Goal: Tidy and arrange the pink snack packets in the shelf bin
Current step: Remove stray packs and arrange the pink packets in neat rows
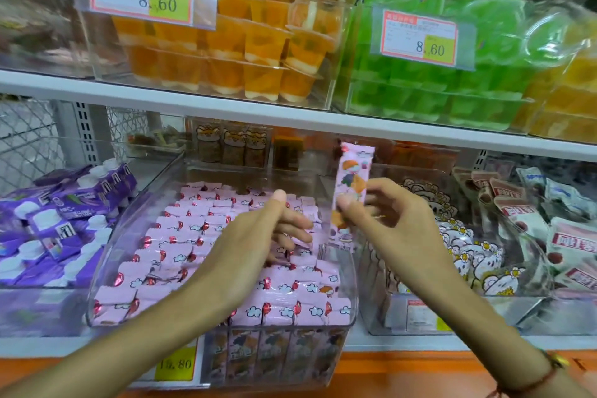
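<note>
A clear plastic shelf bin (106, 255) in the middle of the lower shelf holds several rows of pink snack packets (181, 236) standing on edge. My right hand (387, 223) pinches one long pink packet (352, 184) upright above the bin's right side, thumb on its front. My left hand (258, 236) reaches into the bin with its fingers down among the packets at the right middle; whether it holds one is hidden.
A bin of purple pouches (58, 213) stands to the left, and a bin of white cartoon packets (478, 255) to the right. Orange jelly cups (245, 42) and green jelly cups (452, 74) fill bins on the shelf above. A yellow price tag (176, 364) hangs below.
</note>
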`<state>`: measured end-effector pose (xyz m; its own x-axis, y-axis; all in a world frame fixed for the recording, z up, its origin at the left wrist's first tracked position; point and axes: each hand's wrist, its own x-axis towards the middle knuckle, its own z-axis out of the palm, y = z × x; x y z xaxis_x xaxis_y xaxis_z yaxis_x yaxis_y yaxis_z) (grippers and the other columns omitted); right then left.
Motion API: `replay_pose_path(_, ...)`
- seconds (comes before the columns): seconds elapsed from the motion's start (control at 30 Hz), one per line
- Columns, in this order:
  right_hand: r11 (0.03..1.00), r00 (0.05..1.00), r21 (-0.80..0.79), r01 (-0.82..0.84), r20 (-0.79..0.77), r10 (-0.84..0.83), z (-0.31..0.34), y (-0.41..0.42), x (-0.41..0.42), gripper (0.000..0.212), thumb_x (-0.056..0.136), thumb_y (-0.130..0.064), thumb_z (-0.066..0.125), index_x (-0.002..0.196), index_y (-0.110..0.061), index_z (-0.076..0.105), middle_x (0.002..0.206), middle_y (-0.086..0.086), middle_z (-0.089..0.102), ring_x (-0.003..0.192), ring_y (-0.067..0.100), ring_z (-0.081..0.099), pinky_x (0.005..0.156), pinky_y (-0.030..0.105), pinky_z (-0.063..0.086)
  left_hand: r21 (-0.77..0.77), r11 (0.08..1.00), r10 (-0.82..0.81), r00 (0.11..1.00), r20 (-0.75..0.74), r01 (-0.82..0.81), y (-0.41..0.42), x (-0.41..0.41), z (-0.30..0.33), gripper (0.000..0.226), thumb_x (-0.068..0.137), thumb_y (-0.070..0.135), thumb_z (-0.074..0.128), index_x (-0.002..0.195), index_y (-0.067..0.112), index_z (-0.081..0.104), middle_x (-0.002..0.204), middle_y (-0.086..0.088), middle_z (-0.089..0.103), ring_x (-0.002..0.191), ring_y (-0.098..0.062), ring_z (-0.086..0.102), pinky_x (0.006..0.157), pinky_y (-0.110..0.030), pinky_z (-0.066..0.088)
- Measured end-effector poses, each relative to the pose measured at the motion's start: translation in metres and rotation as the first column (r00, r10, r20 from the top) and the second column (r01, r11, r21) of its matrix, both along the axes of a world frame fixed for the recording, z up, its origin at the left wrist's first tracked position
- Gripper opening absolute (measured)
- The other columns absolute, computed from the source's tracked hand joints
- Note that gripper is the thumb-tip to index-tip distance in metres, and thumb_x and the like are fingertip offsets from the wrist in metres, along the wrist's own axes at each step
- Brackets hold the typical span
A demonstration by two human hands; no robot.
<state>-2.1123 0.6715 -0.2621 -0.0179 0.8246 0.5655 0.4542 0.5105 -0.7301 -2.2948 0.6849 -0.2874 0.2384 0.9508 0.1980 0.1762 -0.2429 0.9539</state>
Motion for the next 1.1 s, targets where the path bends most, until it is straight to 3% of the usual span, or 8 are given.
replay_pose_path(0.13, 0.969, 0.942, -0.206, -0.137, -0.329, 0.063, 0.001, 0.005, 0.011, 0.009, 0.086, -0.015, 0.063, 0.091, -0.008, 0.063, 0.063, -0.008, 0.069, 0.056, -0.001, 0.062, 0.054, 0.011, 0.048, 0.34, 0.938, 0.09, 0.892, -0.442, 0.074, 0.001, -0.003, -0.013, 0.016, 0.093, 0.043, 0.048, 0.093, 0.039, 0.064, 0.09, 0.025, 0.063, 0.089, 0.004, 0.056, 0.077, -0.023, 0.046)
replay_pose_path(0.27, 0.965, 0.916, -0.232, -0.125, -0.4, 0.023, -0.003, 0.009, 0.014, 0.024, 0.087, -0.012, 0.062, 0.109, -0.009, 0.053, 0.064, -0.005, 0.071, 0.059, 0.004, 0.066, 0.054, 0.014, 0.051, 0.417, 0.856, 0.106, 0.686, -0.72, 0.306, 0.005, 0.001, -0.018, 0.037, 0.097, 0.052, 0.03, 0.118, 0.038, 0.057, 0.116, 0.027, 0.049, 0.109, 0.006, 0.036, 0.095, -0.024, 0.034)
replay_pose_path(0.4, 0.977, 0.897, -0.19, -0.1, -0.443, 0.006, -0.005, 0.011, 0.017, 0.04, 0.088, -0.011, 0.062, 0.119, -0.025, 0.041, 0.072, -0.009, 0.073, 0.065, 0.005, 0.069, 0.054, 0.015, 0.052, 0.401, 0.821, 0.136, 0.544, -0.828, 0.406, 0.007, 0.0, -0.024, 0.06, 0.092, 0.065, 0.014, 0.137, 0.038, 0.044, 0.134, 0.024, 0.038, 0.123, 0.001, 0.025, 0.102, -0.021, 0.021)
replay_pose_path(0.57, 0.993, 0.936, -0.116, 0.006, -0.348, -0.046, -0.006, 0.012, 0.017, 0.039, 0.085, -0.013, 0.065, 0.115, -0.021, 0.041, 0.093, 0.001, 0.069, 0.072, 0.014, 0.071, 0.071, 0.034, 0.059, 0.405, 0.79, 0.096, 0.559, -0.824, 0.461, 0.007, -0.004, -0.024, 0.063, 0.085, 0.078, 0.018, 0.128, 0.043, 0.046, 0.13, 0.029, 0.036, 0.122, 0.007, 0.023, 0.098, -0.015, 0.019)
replay_pose_path(0.7, 1.0, 0.993, 0.011, -0.009, -0.119, 0.01, -0.007, 0.009, 0.011, 0.039, 0.081, -0.015, 0.072, 0.104, -0.023, 0.042, 0.093, -0.016, 0.067, 0.071, 0.005, 0.068, 0.064, 0.02, 0.055, 0.374, 0.8, 0.025, 0.597, -0.802, 0.469, 0.008, -0.008, -0.023, 0.06, 0.081, 0.082, 0.024, 0.124, 0.046, 0.047, 0.125, 0.033, 0.036, 0.119, 0.011, 0.024, 0.096, -0.016, 0.028)
replay_pose_path(0.8, 0.994, 0.973, 0.088, 0.072, 0.214, -0.089, -0.006, 0.006, 0.005, 0.039, 0.072, -0.025, 0.079, 0.09, -0.025, 0.045, 0.083, -0.014, 0.064, 0.073, 0.0, 0.06, 0.062, 0.012, 0.044, 0.323, 0.832, -0.027, 0.615, -0.788, 0.451, 0.009, -0.011, -0.023, 0.059, 0.081, 0.082, 0.025, 0.127, 0.05, 0.044, 0.124, 0.034, 0.04, 0.116, 0.015, 0.026, 0.096, -0.021, 0.034)
replay_pose_path(0.9, 0.963, 0.84, 0.25, 0.101, 0.497, -0.218, 0.004, 0.004, 0.008, 0.04, 0.068, -0.038, 0.078, 0.089, -0.024, 0.047, 0.089, -0.013, 0.055, 0.081, 0.005, 0.048, 0.069, 0.02, 0.037, 0.325, 0.842, -0.021, 0.627, -0.779, 0.431, 0.009, -0.011, -0.023, 0.057, 0.083, 0.08, 0.023, 0.13, 0.053, 0.042, 0.129, 0.035, 0.042, 0.116, 0.016, 0.03, 0.095, -0.024, 0.037)
replay_pose_path(1.1, 0.971, 0.493, 0.182, 0.153, 0.838, -0.234, -0.002, 0.006, 0.003, 0.029, 0.078, -0.053, 0.065, 0.099, -0.035, 0.064, 0.102, -0.01, 0.045, 0.102, 0.011, 0.041, 0.068, 0.024, 0.027, 0.315, 0.867, -0.02, 0.658, -0.753, 0.387, 0.007, -0.013, -0.019, 0.045, 0.088, 0.07, 0.033, 0.124, 0.049, 0.05, 0.122, 0.035, 0.044, 0.111, 0.013, 0.038, 0.091, -0.027, 0.042)
